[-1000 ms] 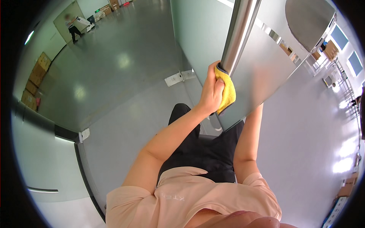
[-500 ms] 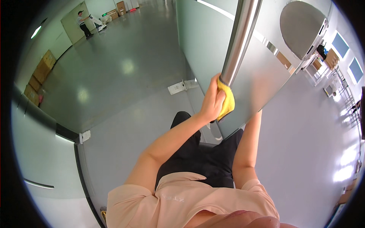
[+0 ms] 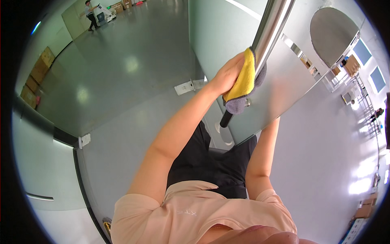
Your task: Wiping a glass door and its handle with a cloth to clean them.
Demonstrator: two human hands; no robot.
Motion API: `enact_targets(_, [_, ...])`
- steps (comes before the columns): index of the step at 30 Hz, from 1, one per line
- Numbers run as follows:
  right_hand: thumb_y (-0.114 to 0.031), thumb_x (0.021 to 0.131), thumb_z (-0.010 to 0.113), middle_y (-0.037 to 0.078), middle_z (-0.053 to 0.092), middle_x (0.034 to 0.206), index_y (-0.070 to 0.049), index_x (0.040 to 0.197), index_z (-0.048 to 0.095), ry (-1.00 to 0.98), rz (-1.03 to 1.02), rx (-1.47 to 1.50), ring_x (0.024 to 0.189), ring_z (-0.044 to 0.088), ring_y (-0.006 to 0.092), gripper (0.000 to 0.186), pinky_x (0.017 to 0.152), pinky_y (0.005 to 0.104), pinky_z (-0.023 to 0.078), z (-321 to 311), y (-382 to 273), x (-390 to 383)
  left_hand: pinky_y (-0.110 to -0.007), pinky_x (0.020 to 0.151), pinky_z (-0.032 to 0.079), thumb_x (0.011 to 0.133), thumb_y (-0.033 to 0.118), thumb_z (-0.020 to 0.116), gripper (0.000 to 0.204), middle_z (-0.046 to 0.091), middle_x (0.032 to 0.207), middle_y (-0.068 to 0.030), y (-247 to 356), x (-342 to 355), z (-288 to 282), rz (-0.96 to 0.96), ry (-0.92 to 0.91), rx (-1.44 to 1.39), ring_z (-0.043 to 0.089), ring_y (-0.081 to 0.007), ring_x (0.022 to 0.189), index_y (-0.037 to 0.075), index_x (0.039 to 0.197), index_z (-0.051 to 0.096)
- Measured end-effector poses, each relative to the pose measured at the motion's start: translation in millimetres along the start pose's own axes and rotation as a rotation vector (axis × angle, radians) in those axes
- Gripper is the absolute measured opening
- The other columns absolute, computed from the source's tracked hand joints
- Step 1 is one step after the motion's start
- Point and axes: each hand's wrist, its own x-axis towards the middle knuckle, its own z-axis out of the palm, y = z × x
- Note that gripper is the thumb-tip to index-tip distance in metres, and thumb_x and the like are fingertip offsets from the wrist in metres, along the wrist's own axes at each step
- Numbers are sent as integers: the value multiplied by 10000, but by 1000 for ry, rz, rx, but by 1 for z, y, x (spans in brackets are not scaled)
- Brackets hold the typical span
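A yellow and grey cloth (image 3: 243, 79) is wrapped against the long steel door handle (image 3: 270, 34). My left hand (image 3: 230, 74) closes on the cloth from the left side, with its fingertips hidden behind it. Below the cloth, the dark lower end of the handle sticks out next to a small metal mount (image 3: 247, 102). The handle stands on a frosted glass door (image 3: 260, 110). My right hand (image 3: 278, 97) is on the door's other side and shows only as a blur through the glass, so its fingers cannot be made out.
A round-ended grey panel (image 3: 334, 34) is at the upper right. Metal floor fittings (image 3: 185, 87) lie beside the door's foot. Another glass panel (image 3: 44, 162) stands at the left. Cardboard boxes (image 3: 40, 69) line the far left wall, where a person (image 3: 91, 16) handles a white machine (image 3: 105, 12).
My left hand has slid up along the handle with the cloth, which now hangs more spread out and bares the handle's lower end. The distant person has moved slightly to the right.
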Motion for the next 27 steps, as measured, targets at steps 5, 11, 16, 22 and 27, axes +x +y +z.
enact_targets(5, [-190,873,557,177,499,1209,9,1215,472,7,-45,29,1105,464,272,404,973,397,336,-5,8,2,-221,721,437,970,290,393,347,527,916,-2,-29,-33,-3,-115,22,-103,488,-61,803,14,1165,469])
enact_targets(11, [-244,923,475,111,519,1134,-14,1162,523,-39,-167,84,1057,482,226,335,932,359,365,-17,-48,0,-241,792,439,954,149,412,336,548,1002,-11,-65,-78,-14,-280,53,-124,514,-72,880,21,1263,444])
enact_targets(16, [-301,943,426,113,507,1172,-39,1187,527,-117,-174,36,1127,451,230,372,988,366,319,-25,-53,8,-255,853,423,910,45,444,393,545,1069,-21,-77,-90,-16,-320,57,-233,516,-98,953,25,1301,414])
enact_targets(22, [-337,938,427,98,496,1205,-43,1218,508,-150,7,178,1140,446,226,414,986,362,324,-25,-90,-5,-295,973,333,825,2,515,497,483,1202,-76,-86,-114,-4,-105,191,-24,462,-166,1101,27,1310,413])
enact_targets(27, [-266,937,458,103,527,1114,-30,1158,533,-73,18,256,1035,492,213,332,905,359,385,-22,-84,-4,-288,965,321,815,7,512,487,497,1161,-100,-104,-140,10,-58,315,132,470,-207,1101,5,1294,424])
